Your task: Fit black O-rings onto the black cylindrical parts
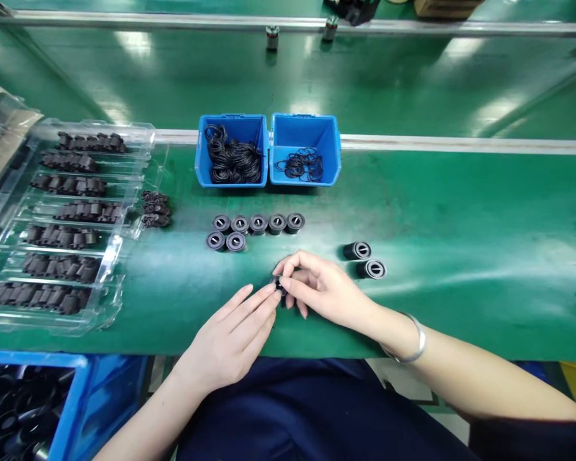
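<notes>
A small black cylindrical part [279, 285] is between my two hands over the front of the green bench, mostly covered by fingers. My right hand [319, 285] pinches it between thumb and fingers. From the left, my left hand [235, 330] reaches it with long, nearly straight fingers, their tips on the part; its thumb is hidden. Just beyond my hands stand several black cylinders [258, 223] in two rows, each with a pale slot-like mark on top. Two similar cylinders [373, 269] lie tilted to the right of my right hand.
Two blue bins stand behind: the left bin [199, 160] holds many black rings, the right bin [336, 153] fewer. At left, a clear plastic tray [141, 137] carries rows of dark parts, with a small dark pile [156, 209] alongside. A blue crate [79, 390] of black parts sits lower left.
</notes>
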{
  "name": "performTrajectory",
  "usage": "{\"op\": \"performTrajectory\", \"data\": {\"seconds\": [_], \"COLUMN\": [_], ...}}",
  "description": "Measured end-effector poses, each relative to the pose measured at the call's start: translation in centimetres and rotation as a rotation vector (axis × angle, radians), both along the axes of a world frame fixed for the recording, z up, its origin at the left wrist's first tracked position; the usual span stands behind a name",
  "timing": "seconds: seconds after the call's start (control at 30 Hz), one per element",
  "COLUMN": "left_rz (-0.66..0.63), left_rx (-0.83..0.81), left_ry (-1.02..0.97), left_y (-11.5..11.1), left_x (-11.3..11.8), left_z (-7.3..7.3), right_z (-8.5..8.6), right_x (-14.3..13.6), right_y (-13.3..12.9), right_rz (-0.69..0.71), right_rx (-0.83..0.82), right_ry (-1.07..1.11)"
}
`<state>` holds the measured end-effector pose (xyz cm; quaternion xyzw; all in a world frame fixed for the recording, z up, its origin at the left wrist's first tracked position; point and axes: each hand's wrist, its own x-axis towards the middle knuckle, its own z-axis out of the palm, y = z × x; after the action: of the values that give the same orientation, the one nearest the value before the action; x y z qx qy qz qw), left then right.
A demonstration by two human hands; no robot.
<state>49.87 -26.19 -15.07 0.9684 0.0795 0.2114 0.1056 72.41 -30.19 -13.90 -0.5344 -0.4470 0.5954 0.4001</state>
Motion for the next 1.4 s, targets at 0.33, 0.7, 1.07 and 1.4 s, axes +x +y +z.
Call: {"op": "performTrajectory", "data": {"seconds": [0.33, 0.7, 1.07, 1.4], "left_rz": [-0.026, -0.009, 0.075, 0.052], "left_rx": [0.028, -0.033, 0.008, 0.037], "left_ry": [0.051, 0.058, 0.06, 0.088], "left_y": [0.4, 0.4, -0.9, 0.0], "left_x": [0.0, 0.3, 0.5, 0.6], "left_z": [0.1, -0.1, -0.1, 0.4], "right_z": [0.5, -0.5, 0.1, -0.2], "right_x": [0.4, -0.3, -0.1, -0.1], "right_y": [2.9, 0.2, -0.8, 1.7], "right_rz": [0.116, -0.115, -0.055, 0.057], "right_rx": [-0.293, -0.231, -0.26, -0.309], "right_ry": [0.137, 0.425, 0.567, 0.452]}}
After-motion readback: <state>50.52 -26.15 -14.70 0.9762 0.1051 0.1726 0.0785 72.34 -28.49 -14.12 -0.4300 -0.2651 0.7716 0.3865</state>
